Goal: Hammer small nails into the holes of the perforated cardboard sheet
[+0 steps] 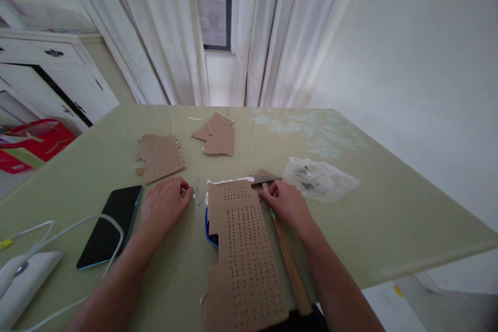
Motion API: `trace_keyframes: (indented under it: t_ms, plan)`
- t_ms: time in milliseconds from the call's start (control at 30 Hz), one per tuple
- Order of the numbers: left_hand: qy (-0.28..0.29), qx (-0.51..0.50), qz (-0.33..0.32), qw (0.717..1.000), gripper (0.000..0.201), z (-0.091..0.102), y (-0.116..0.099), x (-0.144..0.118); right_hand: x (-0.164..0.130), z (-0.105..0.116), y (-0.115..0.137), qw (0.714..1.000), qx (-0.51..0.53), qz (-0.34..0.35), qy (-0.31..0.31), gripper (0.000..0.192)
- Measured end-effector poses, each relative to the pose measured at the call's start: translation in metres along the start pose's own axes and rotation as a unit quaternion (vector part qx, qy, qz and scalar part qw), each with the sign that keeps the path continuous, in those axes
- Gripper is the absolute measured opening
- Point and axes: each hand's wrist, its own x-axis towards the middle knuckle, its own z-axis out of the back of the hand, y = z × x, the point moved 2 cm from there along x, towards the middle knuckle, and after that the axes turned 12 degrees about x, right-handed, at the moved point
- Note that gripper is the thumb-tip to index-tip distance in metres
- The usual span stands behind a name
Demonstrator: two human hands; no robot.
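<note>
head view: you look down at a pale green table (pixel 350 228) with both your bare hands resting on it.
left hand: your left hand (pixel 165 205) lies palm down, fingers curled together, their tips at some small nails (pixel 196 192) on the tabletop; whether they pinch a nail you cannot tell from here.
right hand: your right hand (pixel 286 202) is laid over the upper part of a hammer (pixel 286 241), fingers folded on its handle just below the metal head.
hammer: its wooden handle runs along the right edge of the perforated cardboard strip (pixel 245 254), head pointing away from you.
cardboard strip: it lies between your hands, dotted with rows of small holes, reaching to the near table edge; something blue (pixel 209 231) peeks out under its left side.
phone: a dark phone (pixel 111 225) lies screen up left of your left hand, a white cable (pixel 78 225) curving over it.
further off: two cardboard scraps (pixel 161 155) (pixel 218 135) lie beyond your hands, and a clear plastic bag (pixel 319 179) sits right of the hammer head.
</note>
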Motion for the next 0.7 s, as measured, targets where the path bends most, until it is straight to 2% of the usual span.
trace_keyframes:
  t_ms: [233, 567, 700]
  plan:
    - [0.051, 0.011, 0.013, 0.999, 0.033, 0.0066, -0.0053, -0.0028, -0.0001, 0.0002, 0.0013, 1.000, 0.000, -0.005, 0.002, 0.035]
    - [0.032, 0.001, 0.004, 0.999, 0.034, 0.0033, -0.0024, -0.0012, -0.0003, -0.0005, 0.0004, 1.000, -0.003, -0.005, 0.004, 0.035]
    - [0.043, -0.002, 0.008, 0.999, 0.033, 0.0027, -0.0020, -0.0016, 0.0005, -0.0008, 0.0007, 1.000, -0.008, 0.002, 0.000, 0.034]
